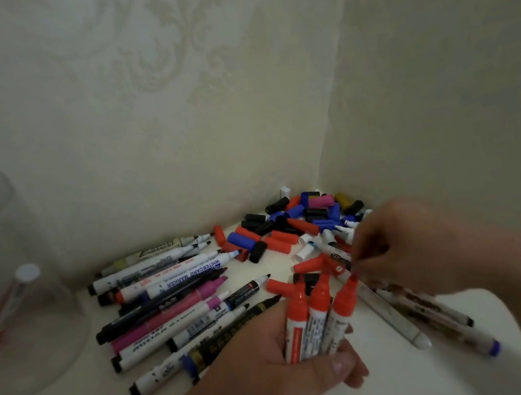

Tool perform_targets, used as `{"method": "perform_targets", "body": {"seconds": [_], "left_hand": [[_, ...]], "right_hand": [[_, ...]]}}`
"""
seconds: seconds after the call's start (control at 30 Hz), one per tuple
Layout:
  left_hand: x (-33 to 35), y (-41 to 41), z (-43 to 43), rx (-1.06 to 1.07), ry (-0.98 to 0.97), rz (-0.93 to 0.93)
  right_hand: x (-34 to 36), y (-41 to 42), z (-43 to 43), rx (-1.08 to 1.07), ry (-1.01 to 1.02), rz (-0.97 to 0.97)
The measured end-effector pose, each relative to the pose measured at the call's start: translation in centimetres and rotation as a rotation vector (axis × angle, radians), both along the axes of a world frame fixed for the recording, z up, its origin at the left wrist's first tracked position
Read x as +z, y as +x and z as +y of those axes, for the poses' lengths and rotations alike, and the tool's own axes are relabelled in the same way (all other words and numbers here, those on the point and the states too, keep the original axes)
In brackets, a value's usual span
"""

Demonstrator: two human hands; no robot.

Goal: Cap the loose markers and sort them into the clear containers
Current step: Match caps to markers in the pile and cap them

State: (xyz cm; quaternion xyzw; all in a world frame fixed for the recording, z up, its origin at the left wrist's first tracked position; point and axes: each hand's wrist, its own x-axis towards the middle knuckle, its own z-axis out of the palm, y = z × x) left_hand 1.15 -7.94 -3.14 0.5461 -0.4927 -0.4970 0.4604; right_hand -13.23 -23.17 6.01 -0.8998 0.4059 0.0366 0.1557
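Your left hand [276, 354] is curled round three red markers [311, 313]. The thumb lies across the lower barrels and the red ends fan up and away from you. I'd judge them light, stiff and smooth-sided, so they are likely to slide against each other in a loose bundle. Hold them mid-barrel and push any cap straight along the barrel.

Your right hand [399, 242] has its fingers [359, 249] curled just above the rightmost marker's red end. The blur hides whether they pinch a cap or touch the tip.

Loose caps [291, 223], red, blue and black, are heaped in the corner just beyond. Uncapped markers [171, 293] lie side by side to the left on the white tabletop [390, 390]. The clear container [2, 263] stands well apart at far left, with one marker [12, 296] leaning inside.
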Motion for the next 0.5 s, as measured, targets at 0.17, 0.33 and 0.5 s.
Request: {"method": "perform_targets", "body": {"seconds": [0.17, 0.33, 0.5], "left_hand": [[0.4, 0.2, 0.0, 0.048, 0.014, 0.056], [0.8, 0.0, 0.1, 0.094, 0.054, 0.132], [0.8, 0.0, 0.2, 0.127, 0.011, 0.336]], "right_hand": [[-0.6, 7.2, -2.5, 0.148, -0.162, -0.105], [-2.8, 12.8, -3.8, 0.252, -0.278, 0.252], [-2.6, 13.4, -3.1, 0.222, -0.309, 0.216]]}}
